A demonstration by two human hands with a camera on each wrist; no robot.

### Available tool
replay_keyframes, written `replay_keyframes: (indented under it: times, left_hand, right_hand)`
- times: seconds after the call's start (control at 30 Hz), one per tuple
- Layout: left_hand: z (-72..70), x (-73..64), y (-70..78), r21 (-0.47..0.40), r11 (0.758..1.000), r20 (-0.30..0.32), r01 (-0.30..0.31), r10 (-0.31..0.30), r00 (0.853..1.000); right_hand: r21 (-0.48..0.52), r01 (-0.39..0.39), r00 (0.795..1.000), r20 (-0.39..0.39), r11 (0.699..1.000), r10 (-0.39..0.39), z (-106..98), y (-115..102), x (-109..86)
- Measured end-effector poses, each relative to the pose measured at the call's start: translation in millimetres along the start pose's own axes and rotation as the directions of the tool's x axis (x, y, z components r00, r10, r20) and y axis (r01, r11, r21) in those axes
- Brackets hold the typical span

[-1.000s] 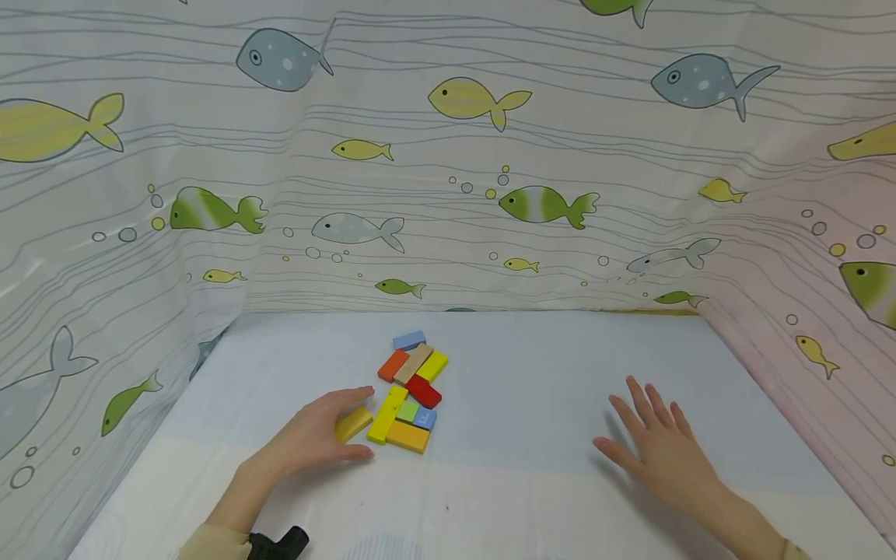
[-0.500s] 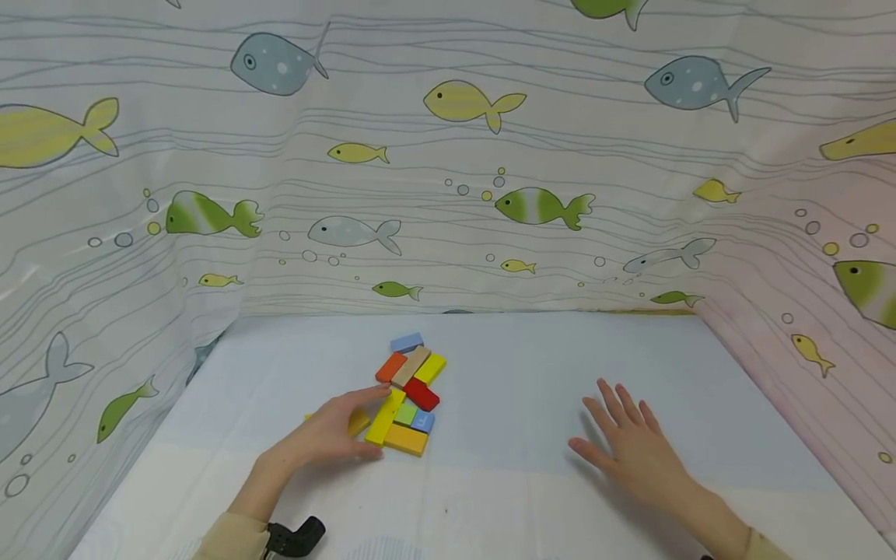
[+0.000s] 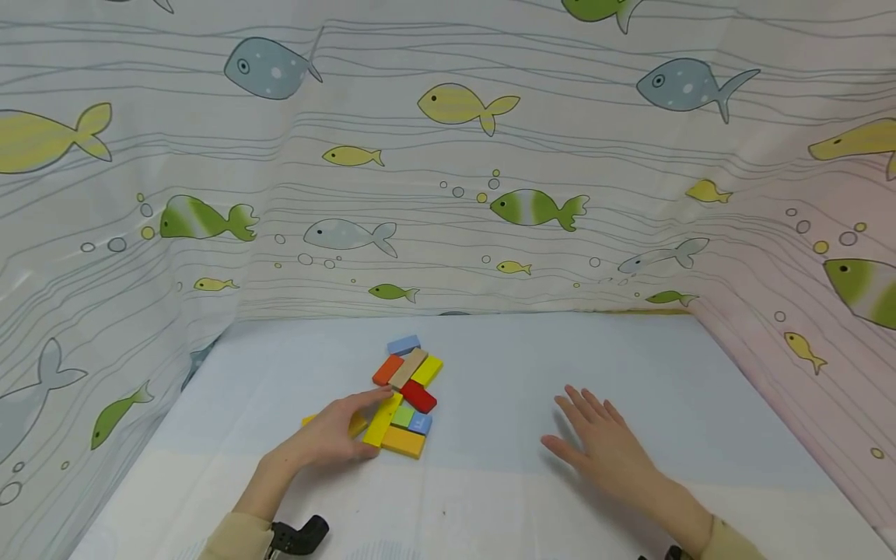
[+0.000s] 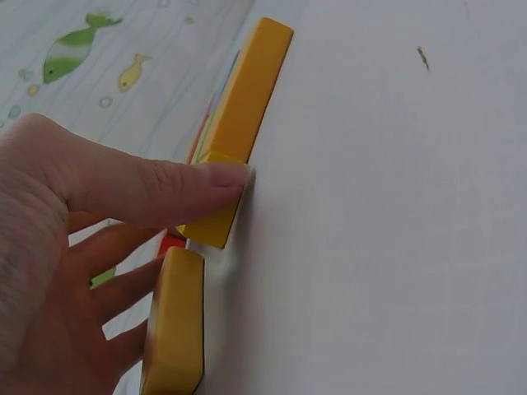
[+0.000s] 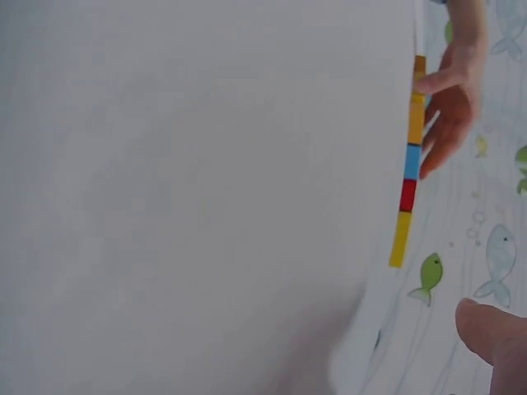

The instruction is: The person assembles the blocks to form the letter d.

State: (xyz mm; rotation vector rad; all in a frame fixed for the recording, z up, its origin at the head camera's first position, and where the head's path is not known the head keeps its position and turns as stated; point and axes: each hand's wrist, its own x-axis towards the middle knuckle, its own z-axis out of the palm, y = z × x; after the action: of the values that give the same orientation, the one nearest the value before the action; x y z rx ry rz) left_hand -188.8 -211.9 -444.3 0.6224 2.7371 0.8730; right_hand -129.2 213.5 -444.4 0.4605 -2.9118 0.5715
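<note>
My left hand [image 3: 318,437] spans a long yellow block [image 3: 383,420], pinching it with the thumb at its near end and a finger at its far end. In the left wrist view the thumb presses that block's end [image 4: 216,218]. Beside it lie an orange-yellow block [image 3: 403,442], a green block [image 3: 402,417] and a blue block [image 3: 420,424]. Another golden-yellow block [image 4: 174,325] stands by the left palm, partly hidden by the hand in the head view. My right hand [image 3: 605,447] hovers over the table at the right, fingers extended, holding nothing.
Just beyond are a red block [image 3: 418,396], an orange block [image 3: 388,369], a tan block [image 3: 409,369], a yellow block [image 3: 428,371] and a blue block [image 3: 404,344]. A fish-print curtain [image 3: 434,233] surrounds the pale table [image 3: 490,498].
My left hand has moved right, from around the golden-yellow block to the long yellow block, and its thumb and finger now meet that block's ends. My right hand has drifted left.
</note>
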Motion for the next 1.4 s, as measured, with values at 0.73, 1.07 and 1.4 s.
replay_keyframes:
  times: [0.73, 1.07, 1.4]
  left_hand:
    - [4.7, -1.3, -4.2, -0.036, 0.999, -0.009, 0.015, -0.015, 1.0]
    - [3.6, -0.7, -3.7, -0.031, 0.998, -0.007, 0.051, -0.051, 0.999]
    - [2.2, -0.8, -1.8, -0.028, 0.997, -0.012, 0.078, -0.079, 0.997]
  right_hand:
    - [0.231, -0.033, 0.996, 0.092, 0.972, 0.012, 20.0, -50.2, 47.7]
    - [0.262, -0.071, 0.99, 0.134, 0.963, 0.036, 37.5, -72.1, 69.6]
    - [0.276, -0.068, 0.987, 0.161, 0.959, 0.023, 47.3, -90.2, 90.5]
